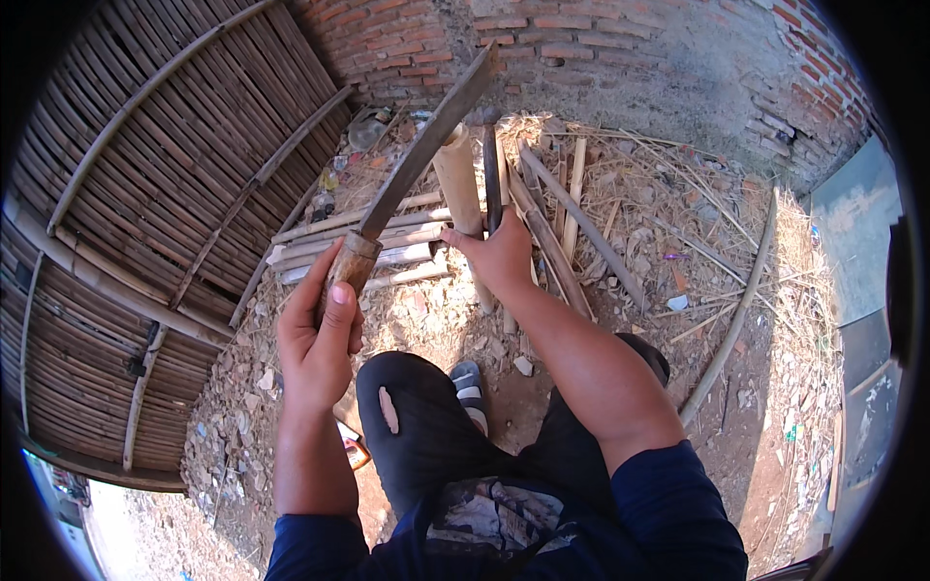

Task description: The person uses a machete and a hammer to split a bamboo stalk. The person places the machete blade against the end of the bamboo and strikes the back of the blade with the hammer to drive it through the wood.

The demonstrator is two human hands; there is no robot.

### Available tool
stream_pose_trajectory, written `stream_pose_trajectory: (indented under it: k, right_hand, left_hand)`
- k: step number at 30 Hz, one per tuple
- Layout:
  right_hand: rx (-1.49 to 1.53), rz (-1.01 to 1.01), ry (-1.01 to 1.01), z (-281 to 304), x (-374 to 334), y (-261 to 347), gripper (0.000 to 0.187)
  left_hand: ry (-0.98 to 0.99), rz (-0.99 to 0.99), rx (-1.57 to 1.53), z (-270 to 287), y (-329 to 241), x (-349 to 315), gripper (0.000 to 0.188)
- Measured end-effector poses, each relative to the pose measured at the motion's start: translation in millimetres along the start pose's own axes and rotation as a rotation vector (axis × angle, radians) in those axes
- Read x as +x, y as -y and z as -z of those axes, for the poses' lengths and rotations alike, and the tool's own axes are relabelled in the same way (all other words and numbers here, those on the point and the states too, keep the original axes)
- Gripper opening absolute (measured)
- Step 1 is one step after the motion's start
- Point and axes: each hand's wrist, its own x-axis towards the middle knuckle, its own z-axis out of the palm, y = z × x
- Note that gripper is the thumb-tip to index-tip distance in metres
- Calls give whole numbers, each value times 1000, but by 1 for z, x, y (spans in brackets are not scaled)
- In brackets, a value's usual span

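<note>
A machete (426, 145) slants up and to the right from my left hand (323, 339), which is closed around its wooden handle. Its long grey blade crosses in front of the top of an upright bamboo piece (459, 184); whether they touch I cannot tell. My right hand (499, 259) reaches around this bamboo, thumb laid across its near side, fingers mostly hidden. Between thumb and hand rises the dark handle of a hammer (491, 160), head up, just right of the bamboo.
Cut bamboo lengths (387, 242) lie left of the upright piece. Split strips (557, 242) and a long curved pole (741, 310) lie to the right on littered ground. A bamboo-slat wall (145, 194) stands left, a brick wall (620, 58) behind. My sandalled foot (470, 392) is close below.
</note>
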Motion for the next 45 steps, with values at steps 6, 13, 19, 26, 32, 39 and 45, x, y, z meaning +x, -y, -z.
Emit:
stream_pose_trajectory:
  k: [6, 13, 19, 26, 32, 39, 45]
  right_hand:
    - [54, 24, 54, 5, 0, -1, 68]
    - [210, 77, -6, 48, 13, -28, 59]
    - [166, -3, 11, 145, 9, 29, 49]
    - [-291, 338, -15, 207, -13, 120, 43]
    - [-202, 474, 47, 208, -15, 160, 45]
    - [-249, 640, 14, 208, -2, 180, 47]
    - [-246, 663, -27, 212, 1, 178, 45]
  left_hand:
    - [4, -21, 40, 4, 1, 0, 49]
    - [3, -19, 134, 16, -3, 8, 50]
    - [-3, -20, 152, 30, -2, 16, 49]
    - [-24, -33, 201, 38, 0, 16, 50]
    - [-17, 8, 171, 37, -7, 15, 46]
    - [-34, 11, 217, 35, -12, 11, 45]
    - [-51, -2, 197, 34, -10, 10, 45]
